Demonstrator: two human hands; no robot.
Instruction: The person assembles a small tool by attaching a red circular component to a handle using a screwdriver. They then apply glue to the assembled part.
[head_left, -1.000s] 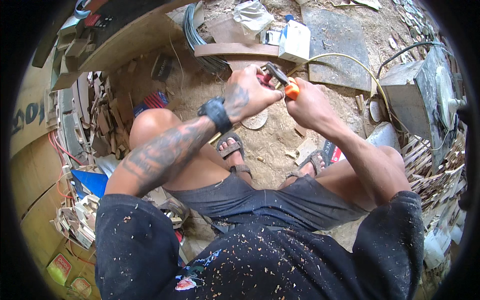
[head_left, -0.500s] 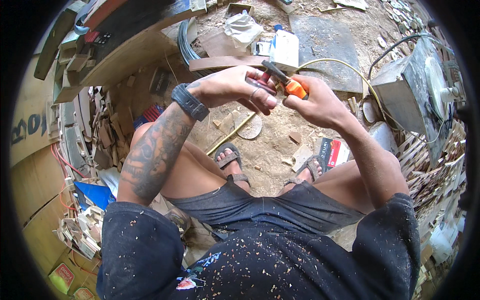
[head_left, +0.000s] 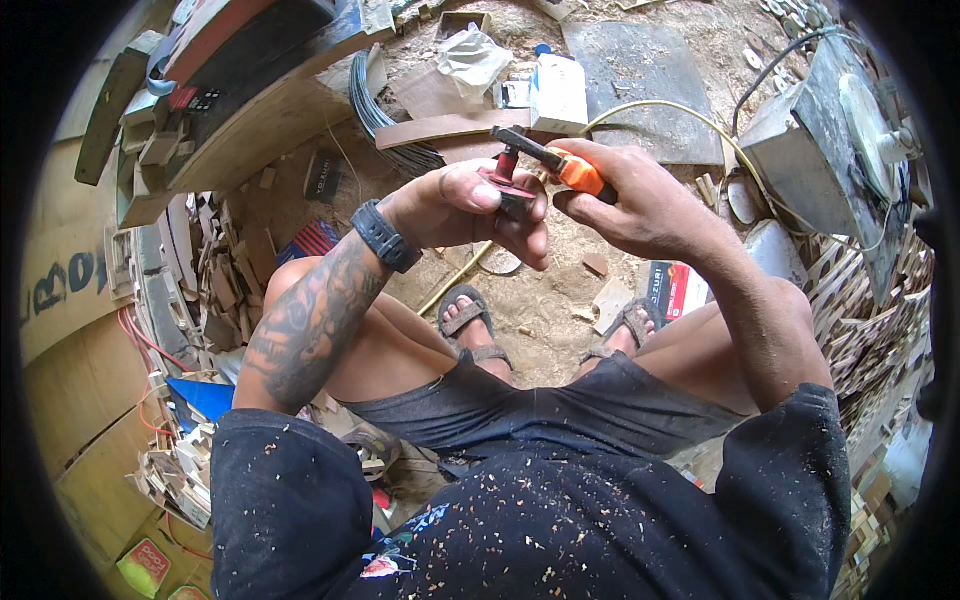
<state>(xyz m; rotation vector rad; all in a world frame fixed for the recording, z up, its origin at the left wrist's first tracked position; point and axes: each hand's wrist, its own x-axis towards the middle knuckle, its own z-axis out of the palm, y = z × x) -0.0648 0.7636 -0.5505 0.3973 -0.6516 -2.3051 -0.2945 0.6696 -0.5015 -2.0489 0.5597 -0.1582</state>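
My left hand (head_left: 475,205) is closed around a small red-and-black piece (head_left: 512,192), which has a roundish base and a short red stem standing up. Thumb and fingers pinch its base from the sides. In my right hand (head_left: 635,190) is an orange-handled tool (head_left: 578,172) with a long dark end that points left. That dark end lies across the top of the red stem and seems to touch it. The tool's exact kind cannot be made out. Both hands are raised in front of my knees, close together.
A white box (head_left: 558,95) and a dark flat board (head_left: 640,90) lie on the dusty ground ahead. A grey metal machine with a disc (head_left: 870,135) stands at right. At upper left is a wooden bench (head_left: 270,110); a yellow hose (head_left: 690,110) curves past my right hand.
My left hand has turned, so the red stem now points up and the base shows. Both hands shifted slightly left and the view tilted. The orange-handled tool now crosses the stem's top.
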